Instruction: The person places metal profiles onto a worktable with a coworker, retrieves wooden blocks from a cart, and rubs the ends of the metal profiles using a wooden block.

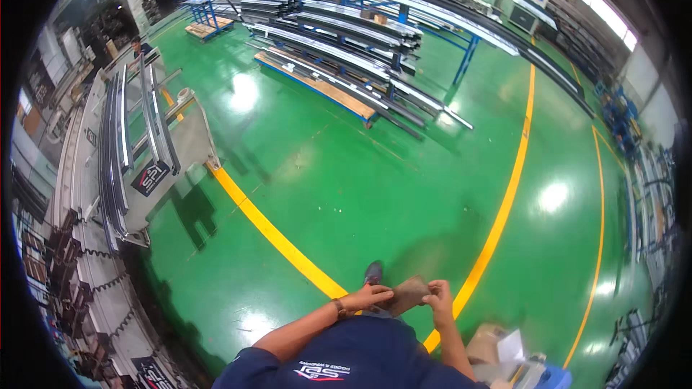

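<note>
My right hand (438, 300) is clamped on the right edge of a flat brown piece (411, 295), fingers and thumb bent about it. My left hand (375, 295) touches the left side of the same piece, fingers pointing across toward it; the thumb is hidden, so I cannot tell whether that grip is closed. The piece sits tilted in front of my navy shirt (360, 353), between both hands and above the green floor (360, 202). Its material cannot be confirmed at this size. A dark wristband (339, 308) is on my left wrist. One dark shoe (373, 272) shows just beyond the left hand.

To my lower right, near the right forearm, are a brown cardboard box (484, 342) and a white sheet (510, 346) touching it. Yellow floor lines (277, 238) run on both sides of me. Ahead, well apart from my hands, long metal profiles (346, 43) lie stacked on a blue rack (467, 60).
</note>
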A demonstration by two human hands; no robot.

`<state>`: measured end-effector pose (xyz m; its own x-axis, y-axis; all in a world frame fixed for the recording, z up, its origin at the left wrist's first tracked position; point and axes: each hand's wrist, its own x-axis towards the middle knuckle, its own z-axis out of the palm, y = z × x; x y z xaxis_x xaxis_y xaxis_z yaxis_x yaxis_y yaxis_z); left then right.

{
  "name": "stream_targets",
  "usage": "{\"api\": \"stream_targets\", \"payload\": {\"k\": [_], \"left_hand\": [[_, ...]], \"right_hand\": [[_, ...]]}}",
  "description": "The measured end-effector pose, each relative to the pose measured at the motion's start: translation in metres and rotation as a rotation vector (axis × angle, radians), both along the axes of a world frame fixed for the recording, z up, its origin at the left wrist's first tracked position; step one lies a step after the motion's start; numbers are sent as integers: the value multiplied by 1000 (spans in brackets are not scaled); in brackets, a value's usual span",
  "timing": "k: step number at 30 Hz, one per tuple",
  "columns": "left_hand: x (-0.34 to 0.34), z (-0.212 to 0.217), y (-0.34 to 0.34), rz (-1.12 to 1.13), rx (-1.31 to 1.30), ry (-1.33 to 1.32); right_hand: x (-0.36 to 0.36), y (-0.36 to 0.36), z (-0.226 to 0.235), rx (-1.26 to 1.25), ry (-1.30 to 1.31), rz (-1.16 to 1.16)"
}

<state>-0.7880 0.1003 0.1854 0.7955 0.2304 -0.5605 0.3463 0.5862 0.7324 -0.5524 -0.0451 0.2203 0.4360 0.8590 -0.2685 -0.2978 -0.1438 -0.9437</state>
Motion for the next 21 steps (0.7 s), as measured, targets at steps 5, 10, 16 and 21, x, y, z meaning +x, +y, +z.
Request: {"api": "stream_targets", "payload": {"k": [5, 10, 16, 21], "left_hand": [[17, 12, 78, 73, 141, 18], [37, 13, 144, 236, 114, 40], [62, 19, 160, 178, 98, 172], [88, 23, 146, -243, 20, 98]], "right_hand": [[34, 100, -1, 16, 9, 174], [64, 183, 4, 80, 38, 249], [62, 166, -25, -65, -217, 103], [6, 81, -24, -165, 178, -335]]}}
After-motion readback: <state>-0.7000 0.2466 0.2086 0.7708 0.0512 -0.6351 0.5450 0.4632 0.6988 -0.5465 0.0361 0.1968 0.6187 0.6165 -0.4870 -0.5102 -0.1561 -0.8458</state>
